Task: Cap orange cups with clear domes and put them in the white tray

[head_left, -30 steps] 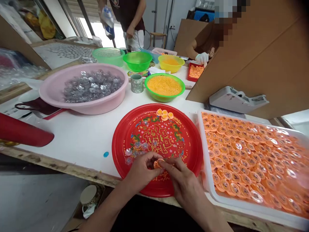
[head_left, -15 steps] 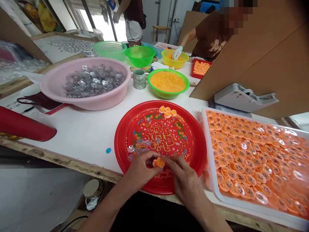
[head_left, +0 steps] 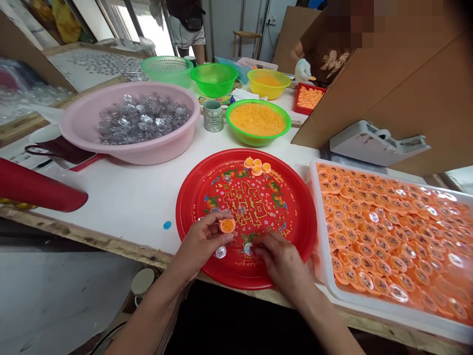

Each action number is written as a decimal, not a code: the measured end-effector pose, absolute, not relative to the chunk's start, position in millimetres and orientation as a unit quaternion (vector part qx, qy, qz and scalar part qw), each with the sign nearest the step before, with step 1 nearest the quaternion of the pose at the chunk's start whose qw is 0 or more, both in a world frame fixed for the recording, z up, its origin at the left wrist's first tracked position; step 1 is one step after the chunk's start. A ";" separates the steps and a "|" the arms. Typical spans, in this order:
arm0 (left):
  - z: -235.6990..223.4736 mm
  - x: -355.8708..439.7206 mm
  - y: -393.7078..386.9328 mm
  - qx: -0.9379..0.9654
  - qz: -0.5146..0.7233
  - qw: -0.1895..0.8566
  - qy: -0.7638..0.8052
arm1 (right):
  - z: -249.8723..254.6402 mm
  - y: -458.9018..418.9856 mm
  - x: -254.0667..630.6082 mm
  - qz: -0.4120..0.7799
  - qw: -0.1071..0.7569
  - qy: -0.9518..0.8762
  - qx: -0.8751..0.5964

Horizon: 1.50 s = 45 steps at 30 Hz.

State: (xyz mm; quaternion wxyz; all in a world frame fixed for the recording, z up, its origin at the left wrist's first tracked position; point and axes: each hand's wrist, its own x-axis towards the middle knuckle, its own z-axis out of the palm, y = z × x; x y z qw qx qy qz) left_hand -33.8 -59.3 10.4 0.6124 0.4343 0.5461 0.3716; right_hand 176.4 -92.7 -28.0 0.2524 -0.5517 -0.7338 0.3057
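Observation:
Over the round red tray [head_left: 299, 197], my left hand [head_left: 201, 240] pinches a small round orange piece [head_left: 227, 226] with a yellow-orange middle turned upward. My right hand [head_left: 280, 254] is low over the tray's near part, its fingers closed on the edge of a small clear plastic cap [head_left: 249, 249]. Another clear cap [head_left: 220, 253] shows just below my left fingers, and whether they touch it I cannot tell. At the tray's far side several more orange pieces [head_left: 257, 167] sit in a cluster.
To the right stands a white bin [head_left: 321, 246] full of orange pieces. A pink basin [head_left: 129, 155] of clear caps is at left. Beyond the tray are a green bowl [head_left: 258, 140] of orange bits and a mug [head_left: 213, 117]. A co-worker's gloved hand [head_left: 303, 70] shows behind.
My hands have moved apart. The left carries the orange piece up and leftward; the right now has a clear cap. The co-worker's gloved hand has left the yellow bowl, moving right.

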 end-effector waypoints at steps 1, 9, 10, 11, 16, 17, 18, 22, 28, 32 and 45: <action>11.1 -33.1 -59.0 0.449 0.363 0.602 0.551 | -28.2 -92.8 168.8 0.302 0.242 -0.750 -0.537; 7.5 -21.0 -56.5 0.455 0.366 0.617 0.528 | -37.1 -93.7 157.5 0.316 0.253 -0.751 -0.522; 6.9 -20.4 -56.4 0.448 0.365 0.627 0.522 | -36.2 -92.7 160.4 0.360 0.279 -0.714 -0.531; 6.3 -20.0 -56.4 0.439 0.363 0.638 0.519 | -34.7 -91.5 163.2 0.408 0.304 -0.667 -0.544; 4.7 -18.4 -56.0 0.381 0.369 0.680 0.507 | -23.5 -86.0 170.9 0.601 0.389 -0.435 -0.547; 4.9 -17.8 -55.9 0.384 0.368 0.678 0.507 | -21.9 -85.6 171.7 0.620 0.401 -0.409 -0.536; 5.3 -17.0 -55.9 0.393 0.366 0.672 0.510 | -20.7 -85.5 172.5 0.633 0.410 -0.391 -0.528; 6.6 -11.6 -57.4 0.441 0.339 0.646 0.523 | -18.2 -86.3 177.8 0.623 0.428 -0.382 -0.532; 4.9 1.2 -63.3 0.445 0.298 0.678 0.503 | -11.9 -82.7 190.8 0.553 0.401 -0.508 -0.524; 6.8 8.8 -67.1 0.473 0.272 0.680 0.489 | -9.3 -82.9 193.3 0.463 0.384 -0.590 -0.538; -6.5 21.7 -76.1 0.428 0.324 0.696 0.477 | -2.4 -90.3 203.0 0.443 0.363 -0.597 -0.562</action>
